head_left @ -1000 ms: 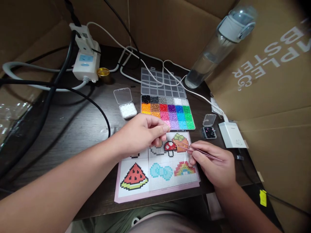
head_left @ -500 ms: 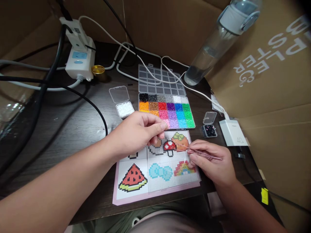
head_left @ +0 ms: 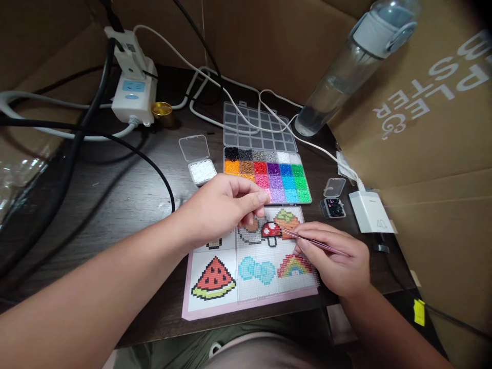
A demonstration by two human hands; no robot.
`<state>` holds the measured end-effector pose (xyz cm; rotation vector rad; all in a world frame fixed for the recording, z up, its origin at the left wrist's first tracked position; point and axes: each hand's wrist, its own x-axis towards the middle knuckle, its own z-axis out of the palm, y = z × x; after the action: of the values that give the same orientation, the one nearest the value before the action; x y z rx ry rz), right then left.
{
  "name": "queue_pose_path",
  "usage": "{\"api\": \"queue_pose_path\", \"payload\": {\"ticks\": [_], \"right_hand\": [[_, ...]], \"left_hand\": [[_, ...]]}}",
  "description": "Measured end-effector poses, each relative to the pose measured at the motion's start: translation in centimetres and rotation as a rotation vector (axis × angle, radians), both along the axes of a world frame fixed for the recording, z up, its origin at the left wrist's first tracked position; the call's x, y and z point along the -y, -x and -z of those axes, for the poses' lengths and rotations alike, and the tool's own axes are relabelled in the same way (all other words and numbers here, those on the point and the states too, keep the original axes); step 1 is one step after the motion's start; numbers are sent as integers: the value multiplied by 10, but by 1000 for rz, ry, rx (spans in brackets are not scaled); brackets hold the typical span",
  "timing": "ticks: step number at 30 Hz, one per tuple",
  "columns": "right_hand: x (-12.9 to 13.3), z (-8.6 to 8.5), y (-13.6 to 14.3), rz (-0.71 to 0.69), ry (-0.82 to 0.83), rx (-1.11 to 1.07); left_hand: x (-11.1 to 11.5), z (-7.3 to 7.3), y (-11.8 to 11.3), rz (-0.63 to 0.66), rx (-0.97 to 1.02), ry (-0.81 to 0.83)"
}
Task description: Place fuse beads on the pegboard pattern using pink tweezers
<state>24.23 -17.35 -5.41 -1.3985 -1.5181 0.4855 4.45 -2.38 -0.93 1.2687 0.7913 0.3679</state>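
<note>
On the dark table [head_left: 128, 202], a clear pegboard [head_left: 286, 293] is lying over the right part of a pink-edged pattern sheet [head_left: 193, 307], directly in front of the person. The right hand [head_left: 336, 259] is gripping pink tweezers [head_left: 323, 246] between thumb and fingers; their 2 arms are running close together, and the tips are hovering over or touching the red mushroom [head_left: 271, 230], though which of these I cannot tell. The left hand [head_left: 223, 207] is hanging above the board's upper left, thumb and forefinger pressing together; whether they are pinching a bead I cannot tell. Around the mushroom, an orange fruit figure [head_left: 290, 225], a blue bow [head_left: 257, 270] and a rainbow [head_left: 295, 266] are showing on the board. Just behind it, a bead case [head_left: 277, 145] is sitting with its lid folded back. 2 small lidded boxes are flanking the case: 1 white-bead box [head_left: 194, 148] on the left, 1 dark-bead box [head_left: 333, 188] on the right.
</note>
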Motion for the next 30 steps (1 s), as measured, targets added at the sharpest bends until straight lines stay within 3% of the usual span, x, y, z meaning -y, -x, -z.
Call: {"api": "queue_pose_path", "payload": {"ticks": [30], "right_hand": [[-3,-7,3,50,25,78]], "left_hand": [[2,-2,0,-9,6,9]]}}
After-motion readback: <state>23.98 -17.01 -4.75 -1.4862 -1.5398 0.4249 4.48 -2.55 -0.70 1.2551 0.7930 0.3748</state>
